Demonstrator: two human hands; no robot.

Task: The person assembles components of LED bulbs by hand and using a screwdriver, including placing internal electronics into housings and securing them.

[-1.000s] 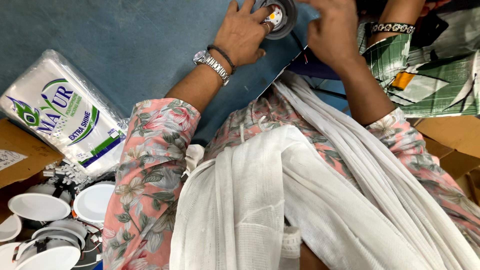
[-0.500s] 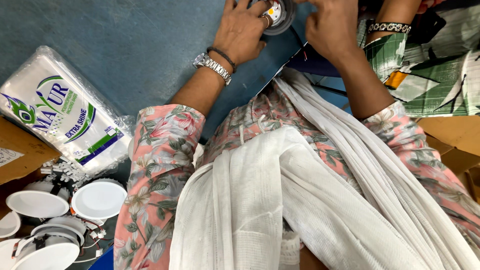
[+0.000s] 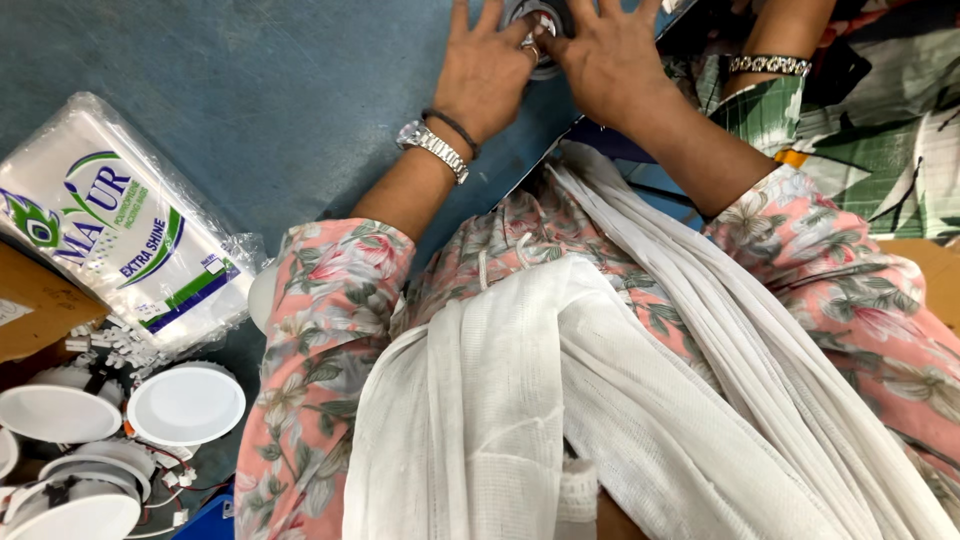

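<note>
My left hand (image 3: 485, 75), with a metal watch and a dark band on its wrist, lies at the top middle of the blue-grey table (image 3: 250, 110). Its fingers are spread and the forefinger side presses a small round light fitting (image 3: 541, 22) with a dark rim and a pale middle. My right hand (image 3: 612, 68) covers the fitting's right side, thumb against it. The fitting sits pinched between both hands and is mostly hidden by them. Floral pink sleeves and a white scarf (image 3: 560, 400) fill the lower frame.
A plastic packet of white bags (image 3: 115, 235) lies at the left. Several white round downlights (image 3: 185, 405) with loose wires sit at the lower left beside a cardboard box (image 3: 30, 300). Another person's arm with a bracelet (image 3: 765, 64) and a green patterned garment is at the top right.
Both hands and the fitting sit lower and more central in view than before. My fingers have spread out around the fitting. The packet and downlights have shifted down-left in the frame.
</note>
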